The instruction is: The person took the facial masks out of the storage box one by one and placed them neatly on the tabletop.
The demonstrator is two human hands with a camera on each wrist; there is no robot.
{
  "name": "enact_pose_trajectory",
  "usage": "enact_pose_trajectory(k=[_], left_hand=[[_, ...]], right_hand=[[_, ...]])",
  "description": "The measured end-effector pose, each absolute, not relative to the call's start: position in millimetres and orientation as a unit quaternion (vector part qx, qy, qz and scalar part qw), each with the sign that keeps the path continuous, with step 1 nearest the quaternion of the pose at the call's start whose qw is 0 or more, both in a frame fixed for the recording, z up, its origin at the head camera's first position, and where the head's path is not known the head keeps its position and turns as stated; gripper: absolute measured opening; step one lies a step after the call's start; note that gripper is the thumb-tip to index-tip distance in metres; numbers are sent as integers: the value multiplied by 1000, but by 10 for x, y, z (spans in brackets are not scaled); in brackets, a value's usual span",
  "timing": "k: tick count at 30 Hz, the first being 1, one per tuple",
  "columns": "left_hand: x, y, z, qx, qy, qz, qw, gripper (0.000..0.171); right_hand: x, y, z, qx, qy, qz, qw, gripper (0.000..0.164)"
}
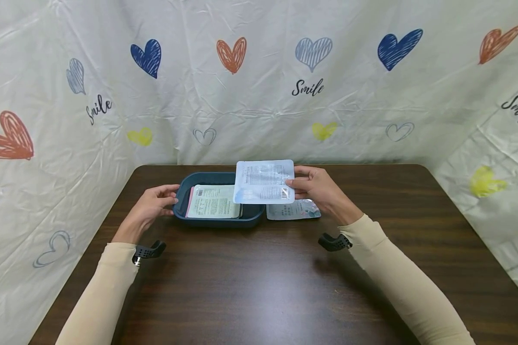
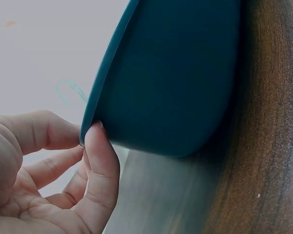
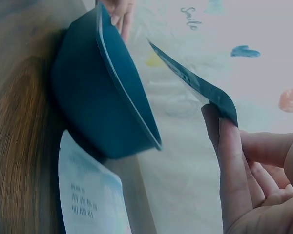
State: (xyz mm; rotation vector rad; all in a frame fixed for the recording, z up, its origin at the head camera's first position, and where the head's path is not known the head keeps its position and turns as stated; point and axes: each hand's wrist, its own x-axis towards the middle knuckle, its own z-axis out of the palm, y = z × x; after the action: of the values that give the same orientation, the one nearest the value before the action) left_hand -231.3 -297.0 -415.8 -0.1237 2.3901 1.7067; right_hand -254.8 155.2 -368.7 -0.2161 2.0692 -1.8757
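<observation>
A dark teal plastic basin [image 1: 217,223] stands near the back of the table. In it lie a pale green printed sachet [image 1: 213,201] and a pink-edged one mostly hidden beneath. My left hand [image 1: 153,208] pinches the basin's rim at its left end; the left wrist view shows thumb and fingertips on the rim [image 2: 100,78]. Above the basin's right end, my right hand [image 1: 317,189] holds a light blue flat sachet [image 1: 263,182] by its right edge, thumb on top. Below that hand, another pale sachet with floral print [image 1: 293,211] lies on the table, touching or close beside the basin.
The dark brown wooden table [image 1: 259,278] reaches back to a white cloth [image 1: 259,96] printed with hearts and "Smile" lettering. More of this cloth hangs at both sides. Black bands [image 1: 334,242] sit at both wrists.
</observation>
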Motion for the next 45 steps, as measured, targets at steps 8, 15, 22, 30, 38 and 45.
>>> enact_pose_trajectory(k=[8, 15, 22, 30, 38, 45], left_hand=[[-2315, -2964, -4140, -44, 811, 575, 103, 55], [-2318, -2976, -4168, -45, 810, 575, 105, 54], [-2310, -2970, -4167, -46, 813, 571, 105, 53], [-2303, -2969, -4147, -47, 812, 572, 105, 53], [-2322, -2989, -4165, -50, 813, 570, 107, 52], [-2324, -2987, -4170, -50, 812, 571, 107, 53]], right_hand=[[-2532, 1867, -3686, -70, 717, -669, 182, 51], [-2500, 2141, -3702, -49, 719, -670, 176, 54], [-2439, 2419, -3713, -31, 721, -672, 167, 53], [-2387, 2718, -3773, -6, 715, -682, 154, 40], [-2353, 2974, -3835, 10, 709, -688, 152, 34], [-2355, 3153, -3904, 38, 724, -670, 157, 43]])
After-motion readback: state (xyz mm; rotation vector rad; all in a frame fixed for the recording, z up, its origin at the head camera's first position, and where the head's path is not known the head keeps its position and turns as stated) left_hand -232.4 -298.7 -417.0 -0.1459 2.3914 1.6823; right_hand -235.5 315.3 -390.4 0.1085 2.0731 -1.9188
